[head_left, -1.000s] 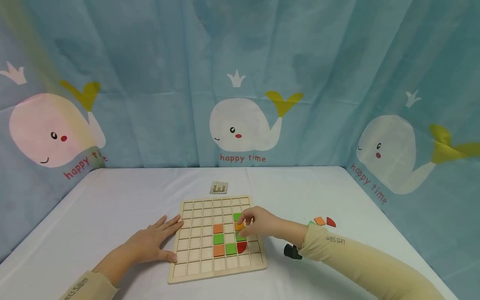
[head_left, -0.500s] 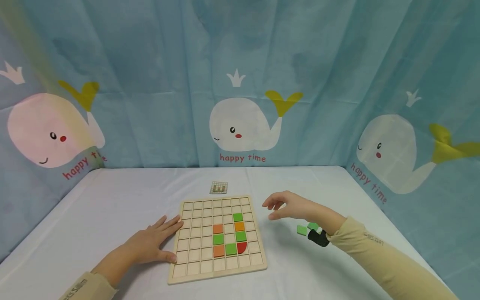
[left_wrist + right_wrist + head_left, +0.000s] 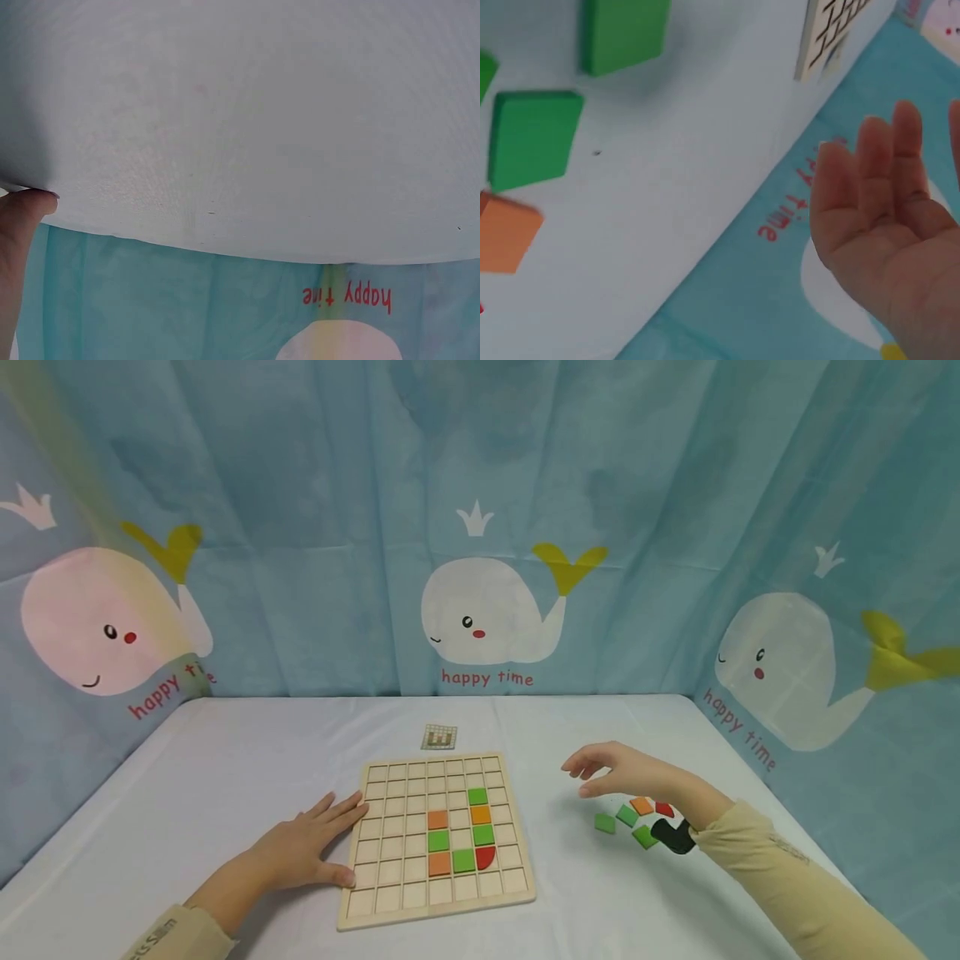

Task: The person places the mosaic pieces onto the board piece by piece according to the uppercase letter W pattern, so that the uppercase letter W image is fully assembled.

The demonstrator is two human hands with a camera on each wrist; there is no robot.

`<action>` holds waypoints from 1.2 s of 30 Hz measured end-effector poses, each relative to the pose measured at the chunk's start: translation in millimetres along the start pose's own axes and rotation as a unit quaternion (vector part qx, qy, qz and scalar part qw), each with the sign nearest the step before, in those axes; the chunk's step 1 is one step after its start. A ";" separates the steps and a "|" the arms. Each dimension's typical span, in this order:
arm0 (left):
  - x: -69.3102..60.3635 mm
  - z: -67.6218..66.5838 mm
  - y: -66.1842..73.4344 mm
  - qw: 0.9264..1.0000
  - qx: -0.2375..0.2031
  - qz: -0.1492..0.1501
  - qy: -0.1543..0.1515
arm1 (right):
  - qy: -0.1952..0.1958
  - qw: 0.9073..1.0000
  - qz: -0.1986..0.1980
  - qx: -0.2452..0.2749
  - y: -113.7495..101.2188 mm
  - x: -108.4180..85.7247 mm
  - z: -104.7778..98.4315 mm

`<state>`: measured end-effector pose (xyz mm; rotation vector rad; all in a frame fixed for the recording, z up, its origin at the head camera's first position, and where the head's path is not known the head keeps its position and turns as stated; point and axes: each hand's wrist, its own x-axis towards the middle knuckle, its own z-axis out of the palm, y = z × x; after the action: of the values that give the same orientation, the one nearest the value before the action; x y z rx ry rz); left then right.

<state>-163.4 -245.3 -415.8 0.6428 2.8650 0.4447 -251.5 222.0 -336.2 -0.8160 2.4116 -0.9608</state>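
My left hand [image 3: 303,847] rests with spread fingers at the left edge of the wooden grid board [image 3: 390,893]. Several tiles sit in the board's squares: green ones such as the green tile [image 3: 463,860], orange ones such as the orange tile [image 3: 437,819], and a rounded red tile [image 3: 486,857]. To the right of the board my right hand [image 3: 630,770] hovers with relaxed, slightly bent fingers; its palm in the right wrist view holds nothing. Below it lie loose green tiles [image 3: 604,823], a loose orange tile [image 3: 641,806] and a red piece [image 3: 663,810].
A small pattern card [image 3: 438,737] lies behind the board. A black strap-like object [image 3: 673,837] shows under the right wrist, beside the loose tiles. The white tabletop [image 3: 247,752] ends at a blue curtain [image 3: 315,568] printed with whales.
The right hand has left the tiles on the board and moved right, over the loose pieces. The left hand stays at the board's edge.
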 end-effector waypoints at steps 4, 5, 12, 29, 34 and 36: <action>0.5 0.6 -1.1 1.000 0.006 0.002 0.001 | -0.004 1.000 0.004 0.003 10.3 -8.2 -7.0; 0.5 0.6 -1.3 1.000 0.007 0.002 0.001 | -0.005 1.000 0.005 0.003 12.5 -9.9 -8.8; 0.8 0.8 -1.6 1.000 0.010 -0.002 0.000 | -0.009 1.000 0.004 0.003 27.0 -20.2 -17.8; -0.8 0.1 0.1 1.000 0.007 -0.002 0.000 | 0.031 0.995 0.091 -0.021 83.7 -42.4 -29.4; 0.0 -0.4 1.2 1.000 0.008 -0.007 -0.003 | 0.017 0.994 0.105 -0.029 101.8 -43.3 -30.3; -0.2 -1.1 1.3 1.000 0.007 -0.008 -0.005 | 0.010 0.994 0.106 -0.030 104.9 -42.2 -31.2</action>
<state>-163.0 -244.6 -414.3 0.6212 2.8653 0.4172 -276.1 326.2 -384.1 -0.5574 2.4938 -0.8209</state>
